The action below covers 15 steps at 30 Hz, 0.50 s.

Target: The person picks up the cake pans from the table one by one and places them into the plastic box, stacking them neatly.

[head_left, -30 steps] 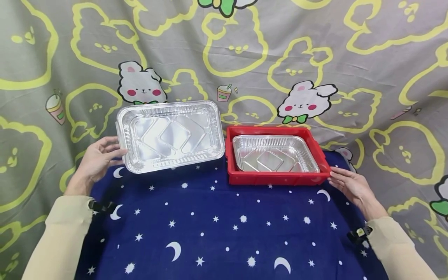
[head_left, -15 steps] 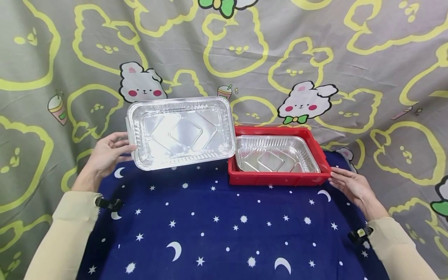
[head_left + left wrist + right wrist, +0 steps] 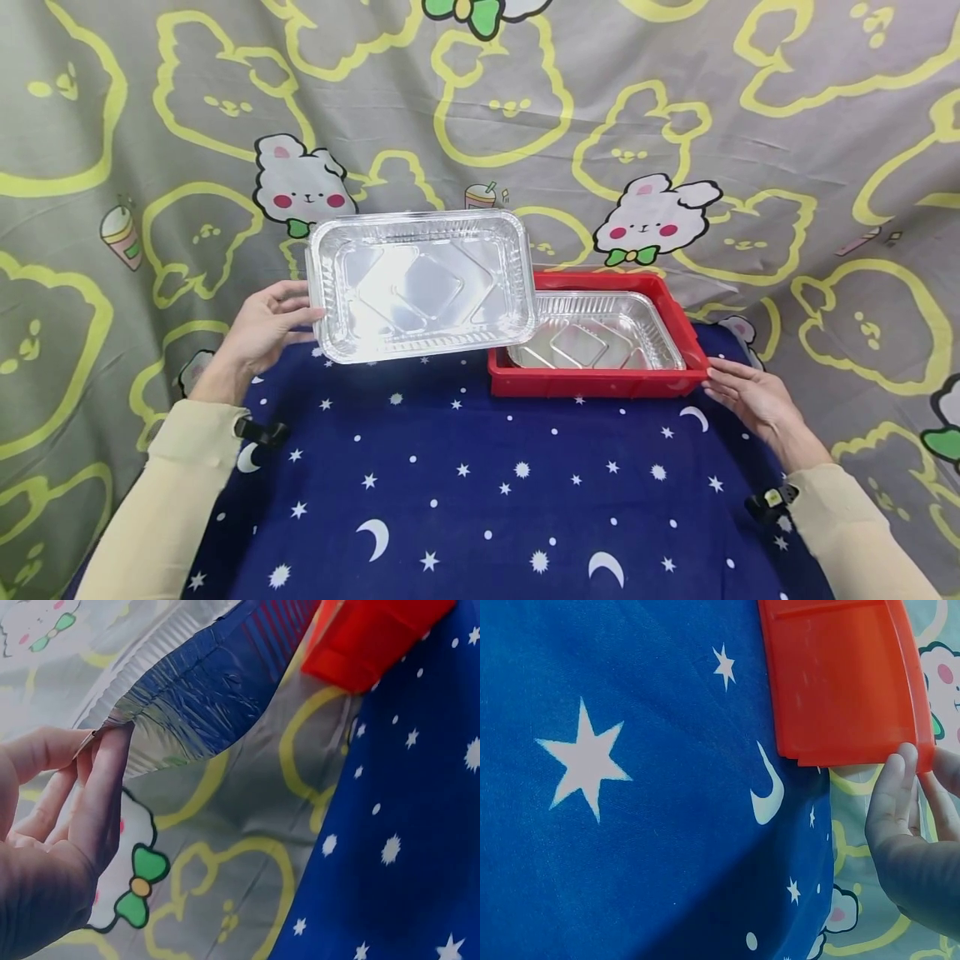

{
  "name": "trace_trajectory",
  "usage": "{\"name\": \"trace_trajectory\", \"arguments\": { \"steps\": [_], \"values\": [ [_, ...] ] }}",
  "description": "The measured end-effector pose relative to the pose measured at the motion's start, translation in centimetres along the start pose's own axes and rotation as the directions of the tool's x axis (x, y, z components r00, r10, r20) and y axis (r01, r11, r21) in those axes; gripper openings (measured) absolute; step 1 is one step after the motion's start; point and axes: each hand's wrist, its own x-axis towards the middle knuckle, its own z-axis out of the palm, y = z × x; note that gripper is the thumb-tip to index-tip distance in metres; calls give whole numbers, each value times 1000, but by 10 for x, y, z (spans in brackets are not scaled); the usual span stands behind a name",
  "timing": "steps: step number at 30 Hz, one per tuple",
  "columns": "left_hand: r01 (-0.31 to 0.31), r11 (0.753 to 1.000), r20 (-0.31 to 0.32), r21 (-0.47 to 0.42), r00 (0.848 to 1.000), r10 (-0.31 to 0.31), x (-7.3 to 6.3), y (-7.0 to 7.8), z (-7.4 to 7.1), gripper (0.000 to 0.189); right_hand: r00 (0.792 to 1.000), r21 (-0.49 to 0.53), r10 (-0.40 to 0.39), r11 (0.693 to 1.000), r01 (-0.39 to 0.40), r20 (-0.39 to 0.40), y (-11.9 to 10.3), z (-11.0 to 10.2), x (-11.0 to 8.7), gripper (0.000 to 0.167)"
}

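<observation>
My left hand [image 3: 262, 333] pinches the left rim of a foil pan [image 3: 423, 287] between thumb and fingers. The pan hangs above the table with its inside tilted toward me, and its right end overlaps the left side of a red plastic bin [image 3: 592, 383] in the head view. A second foil pan [image 3: 592, 342] lies inside that bin, its left part hidden behind the held pan. In the left wrist view the held pan's rim [image 3: 112, 716] sits between thumb and fingers. My right hand [image 3: 915, 825] grips the bin's near right corner.
A dark blue cloth [image 3: 450, 500] with white moons and stars covers the table. The red bin stands at its far right part. Behind and around hangs a grey curtain [image 3: 420, 100] with yellow outlines and white rabbits.
My left hand has carried the foil pan to the right, and it now covers the bin's left part. My right hand and the red bin have stayed in place.
</observation>
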Motion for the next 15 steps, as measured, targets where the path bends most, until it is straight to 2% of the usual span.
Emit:
{"name": "trace_trajectory", "arguments": {
  "steps": [9,15],
  "values": [
    [26,1000,19,6,999,-26,8,-5,17,34,1000,-22,9,1000,-9,-16,0,3,0,33],
    [48,999,21,-8,999,-48,13,-7,34,34,1000,-20,15,1000,-15,-21,-1,2,1,34]
  ]
}}
